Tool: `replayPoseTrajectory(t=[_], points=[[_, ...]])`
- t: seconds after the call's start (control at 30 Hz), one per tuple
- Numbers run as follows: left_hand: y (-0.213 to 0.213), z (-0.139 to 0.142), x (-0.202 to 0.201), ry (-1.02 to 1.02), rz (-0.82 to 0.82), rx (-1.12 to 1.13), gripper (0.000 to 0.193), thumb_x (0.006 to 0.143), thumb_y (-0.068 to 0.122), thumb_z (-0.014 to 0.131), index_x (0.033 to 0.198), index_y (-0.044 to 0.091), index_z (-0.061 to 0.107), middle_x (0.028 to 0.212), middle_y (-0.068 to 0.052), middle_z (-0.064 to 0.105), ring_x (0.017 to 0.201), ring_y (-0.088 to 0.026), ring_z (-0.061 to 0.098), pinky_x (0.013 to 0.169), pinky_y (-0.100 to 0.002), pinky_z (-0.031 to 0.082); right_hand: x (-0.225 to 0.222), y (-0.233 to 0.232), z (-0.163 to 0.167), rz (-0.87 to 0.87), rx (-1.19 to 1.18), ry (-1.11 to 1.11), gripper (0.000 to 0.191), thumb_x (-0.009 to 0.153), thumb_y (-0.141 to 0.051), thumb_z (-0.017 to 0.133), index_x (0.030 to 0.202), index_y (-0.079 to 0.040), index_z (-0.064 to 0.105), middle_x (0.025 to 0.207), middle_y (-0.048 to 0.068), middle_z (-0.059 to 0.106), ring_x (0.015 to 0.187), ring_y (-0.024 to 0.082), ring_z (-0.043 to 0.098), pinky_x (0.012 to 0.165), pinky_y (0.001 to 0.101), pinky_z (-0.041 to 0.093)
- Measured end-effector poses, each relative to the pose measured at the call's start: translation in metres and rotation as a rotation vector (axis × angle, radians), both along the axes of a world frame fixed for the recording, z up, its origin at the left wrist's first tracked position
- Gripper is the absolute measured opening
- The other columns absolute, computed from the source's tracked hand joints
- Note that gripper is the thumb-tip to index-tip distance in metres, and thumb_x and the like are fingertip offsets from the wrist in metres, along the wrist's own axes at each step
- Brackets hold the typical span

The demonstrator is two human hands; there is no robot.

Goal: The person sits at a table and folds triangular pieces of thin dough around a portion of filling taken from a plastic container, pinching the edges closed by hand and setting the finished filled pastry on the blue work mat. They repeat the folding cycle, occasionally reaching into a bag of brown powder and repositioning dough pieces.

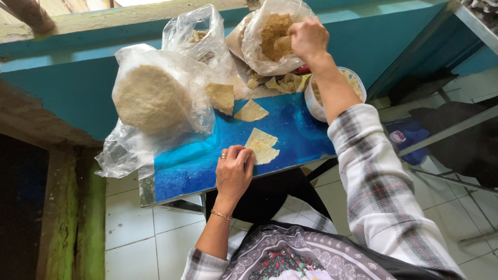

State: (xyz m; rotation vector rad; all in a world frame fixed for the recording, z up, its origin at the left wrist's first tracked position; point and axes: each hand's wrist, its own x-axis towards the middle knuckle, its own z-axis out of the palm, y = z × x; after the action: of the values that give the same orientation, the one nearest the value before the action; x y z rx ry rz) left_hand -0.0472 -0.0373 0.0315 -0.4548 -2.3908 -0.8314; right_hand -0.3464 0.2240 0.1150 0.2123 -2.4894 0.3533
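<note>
My left hand (233, 170) rests on the blue table (197, 161), its fingers on the edge of a pale triangular tortilla piece (263, 153); a second piece (262, 137) lies just beyond it. My right hand (308, 36) reaches into a clear plastic bag (259, 57) of brown crumbly filling (272, 31), fingers closed in a pinch on the filling. Another cut triangle (251, 111) lies mid-table. A stack of round tortillas (151, 98) sits in a plastic bag at the left.
A white plastic tub (313, 101) stands under my right forearm. More cut pieces (280, 82) pile up near the filling bag, and a third bag (194, 33) sits behind. A teal wall runs along the table's far side. White floor tiles lie below.
</note>
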Motion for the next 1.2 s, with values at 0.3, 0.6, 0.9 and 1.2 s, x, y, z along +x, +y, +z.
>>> replayPoseTrajectory(t=[0.3, 0.6, 0.9, 1.2], points=[[0.003, 0.009, -0.008, 0.0, -0.003, -0.01, 0.009, 0.088, 0.011, 0.074, 0.096, 0.011, 0.07, 0.1, -0.008, 0.066, 0.09, -0.031, 0.062, 0.078, -0.042, 0.05, -0.03, -0.054, -0.012, 0.097, 0.476, -0.399, 0.02, 0.084, -0.03, 0.075, 0.103, -0.029, 0.082, 0.131, 0.012, 0.061, 0.132, 0.034, 0.045, 0.117, 0.0567, 0.024], [-0.005, 0.002, -0.018, -0.019, -0.022, -0.017, 0.012, 0.088, 0.011, 0.074, 0.1, 0.01, 0.07, 0.103, -0.007, 0.066, 0.091, -0.029, 0.062, 0.077, -0.04, 0.049, -0.065, -0.037, -0.025, 0.212, 0.493, -0.406, 0.016, 0.086, -0.034, 0.076, 0.098, -0.024, 0.081, 0.098, 0.009, 0.073, 0.108, 0.033, 0.064, 0.1, 0.0539, 0.042], [-0.008, -0.002, -0.016, -0.01, -0.016, -0.035, 0.011, 0.089, 0.012, 0.074, 0.099, 0.011, 0.069, 0.102, -0.005, 0.066, 0.091, -0.027, 0.062, 0.077, -0.039, 0.048, -0.065, -0.018, -0.018, 0.051, 0.292, -0.087, 0.018, 0.108, -0.025, 0.067, 0.104, -0.009, 0.075, 0.094, 0.012, 0.075, 0.096, 0.028, 0.073, 0.085, 0.0456, 0.057], [-0.006, -0.002, -0.002, 0.02, 0.002, -0.041, 0.009, 0.088, 0.012, 0.074, 0.096, 0.011, 0.068, 0.101, -0.005, 0.066, 0.091, -0.027, 0.062, 0.076, -0.04, 0.048, -0.03, 0.001, -0.011, 0.269, 0.186, -0.448, 0.013, 0.076, -0.02, 0.082, 0.088, -0.018, 0.079, 0.092, 0.012, 0.074, 0.09, 0.035, 0.068, 0.083, 0.0485, 0.052]])
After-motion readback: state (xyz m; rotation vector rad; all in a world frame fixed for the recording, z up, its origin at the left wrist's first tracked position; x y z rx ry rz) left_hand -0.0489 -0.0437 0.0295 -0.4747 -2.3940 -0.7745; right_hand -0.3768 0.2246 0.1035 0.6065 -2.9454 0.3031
